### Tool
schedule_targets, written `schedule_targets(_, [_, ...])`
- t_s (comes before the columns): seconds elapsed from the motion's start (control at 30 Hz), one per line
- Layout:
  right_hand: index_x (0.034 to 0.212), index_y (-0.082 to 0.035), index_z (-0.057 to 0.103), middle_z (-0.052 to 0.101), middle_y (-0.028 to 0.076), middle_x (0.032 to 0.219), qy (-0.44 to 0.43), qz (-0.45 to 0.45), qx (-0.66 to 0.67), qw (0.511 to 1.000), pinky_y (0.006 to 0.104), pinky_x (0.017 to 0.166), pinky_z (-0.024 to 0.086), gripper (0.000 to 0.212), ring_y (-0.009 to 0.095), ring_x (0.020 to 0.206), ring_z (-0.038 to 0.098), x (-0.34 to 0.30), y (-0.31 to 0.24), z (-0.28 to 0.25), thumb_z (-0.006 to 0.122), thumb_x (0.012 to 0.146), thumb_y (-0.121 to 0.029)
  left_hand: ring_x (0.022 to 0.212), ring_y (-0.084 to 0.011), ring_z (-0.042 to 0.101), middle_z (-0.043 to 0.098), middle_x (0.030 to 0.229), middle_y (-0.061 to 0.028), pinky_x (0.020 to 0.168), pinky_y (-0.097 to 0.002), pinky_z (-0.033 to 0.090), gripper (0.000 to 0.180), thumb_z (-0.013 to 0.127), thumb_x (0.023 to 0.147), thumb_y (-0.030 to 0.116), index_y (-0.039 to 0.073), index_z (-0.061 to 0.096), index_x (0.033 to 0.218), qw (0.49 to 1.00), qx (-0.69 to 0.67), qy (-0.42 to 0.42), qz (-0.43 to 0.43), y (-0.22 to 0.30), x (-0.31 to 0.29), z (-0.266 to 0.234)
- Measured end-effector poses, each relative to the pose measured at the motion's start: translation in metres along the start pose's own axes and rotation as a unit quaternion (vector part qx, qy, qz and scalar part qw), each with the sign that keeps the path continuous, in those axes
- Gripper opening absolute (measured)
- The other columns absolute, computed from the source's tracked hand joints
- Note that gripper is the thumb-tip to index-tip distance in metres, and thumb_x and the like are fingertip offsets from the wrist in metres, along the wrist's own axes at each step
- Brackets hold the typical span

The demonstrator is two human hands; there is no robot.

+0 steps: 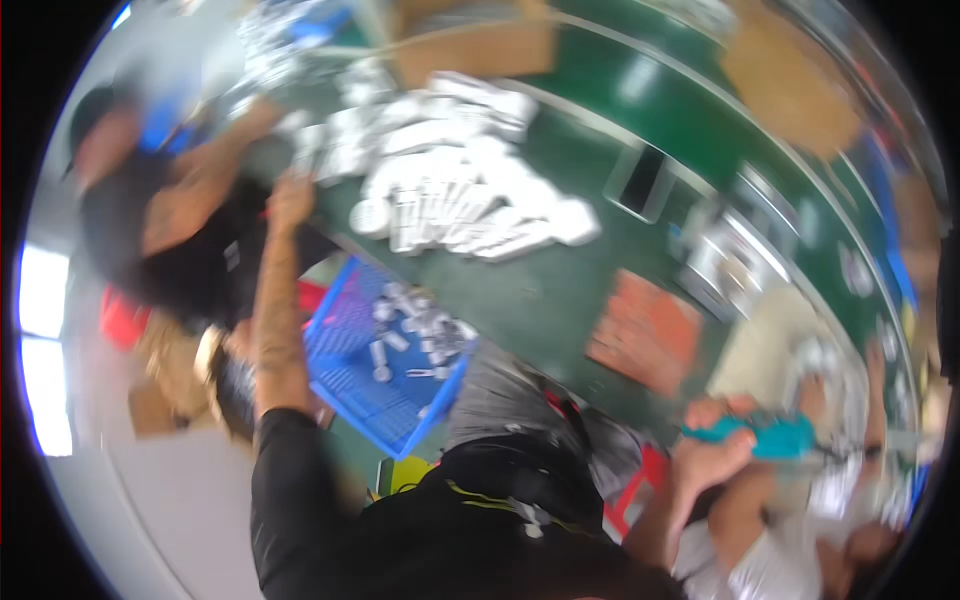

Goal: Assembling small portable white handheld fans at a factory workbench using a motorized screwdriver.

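My right hand [712, 455] is wrapped around a teal power screwdriver [770, 436], held out at the right with its thin shaft pointing away to the right. My left arm reaches far forward. At its end my left hand [290, 198] is beside the near left edge of the pile of white pieces [455, 170]; motion smears its fingers, and I cannot tell whether it holds anything. The pieces are long, some with rounded ends, stacked and partly in a row on the green table [530, 290]. A blue plastic basket [345, 400] with several white and grey parts stands below my left side.
An orange-red mat [648, 332] lies on the table, with a phone-like dark-screened slab [640, 182] and a metal device [735, 265] beyond it. A cardboard box [475, 50] stands at the back. One person [150, 200] works at the left, another [790, 540] sits close at the right.
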State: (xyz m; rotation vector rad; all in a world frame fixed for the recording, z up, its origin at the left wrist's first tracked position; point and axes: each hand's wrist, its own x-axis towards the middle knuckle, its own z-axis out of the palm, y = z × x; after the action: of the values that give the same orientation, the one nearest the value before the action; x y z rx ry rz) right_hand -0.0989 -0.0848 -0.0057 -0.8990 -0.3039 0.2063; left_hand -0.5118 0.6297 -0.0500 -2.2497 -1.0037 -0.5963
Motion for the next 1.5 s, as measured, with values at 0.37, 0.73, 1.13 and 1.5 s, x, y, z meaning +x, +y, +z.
schedule_targets(0.37, [0.115, 0.008, 0.057, 0.063, 0.01, 0.079, 0.016, -0.061, -0.161, 0.985, 0.033, 0.065, 0.051, 0.061, 0.02, 0.07, 0.064, -0.016, -0.036, -0.031, 0.076, 0.092, -0.045, 0.103, -0.0205, 0.065, 0.067, 0.111, -0.0123, 0.091, -0.0331, 0.05, 0.022, 0.065, 0.096, 0.008, 0.003, 0.065, 0.118, 0.68, -0.7, -0.136, 0.168, 0.505, 0.069, -0.332])
schedule_targets(0.73, [0.118, 0.008, 0.058, 0.063, 0.009, 0.079, 0.035, -0.037, -0.164, 0.985, 0.0318, 0.066, 0.051, 0.069, 0.019, 0.072, 0.063, -0.048, -0.058, -0.044, 0.083, 0.085, -0.048, 0.093, -0.0379, 0.069, 0.069, 0.107, -0.0152, 0.085, -0.0469, 0.054, 0.062, 0.057, 0.099, 0.052, 0.012, 0.051, 0.146, 0.734, -0.542, -0.176, 0.37, 0.759, 0.003, -0.351])
schedule_targets(1.13, [0.116, 0.007, 0.058, 0.066, 0.009, 0.086, 0.087, -0.06, -0.337, 0.936, 0.0351, 0.076, 0.054, 0.047, 0.023, 0.082, 0.07, 0.024, -0.039, -0.05, 0.068, 0.099, -0.036, 0.099, -0.0406, 0.066, 0.067, 0.108, -0.0215, 0.086, -0.0476, 0.054, 0.045, 0.072, 0.09, 0.017, 0.006, 0.057, 0.131, 0.631, -0.643, -0.294, 0.321, 0.622, 0.02, -0.374])
schedule_targets(1.5, [0.12, 0.007, 0.056, 0.063, 0.008, 0.084, 0.024, -0.059, -0.338, 0.939, 0.0367, 0.076, 0.052, 0.051, 0.024, 0.082, 0.067, 0.045, -0.016, -0.031, 0.062, 0.102, -0.04, 0.1, -0.0306, 0.066, 0.072, 0.103, -0.01, 0.087, -0.0414, 0.052, 0.021, 0.076, 0.084, 0.013, 0.007, 0.074, 0.103, 0.648, -0.695, -0.2, 0.24, 0.583, 0.01, -0.319])
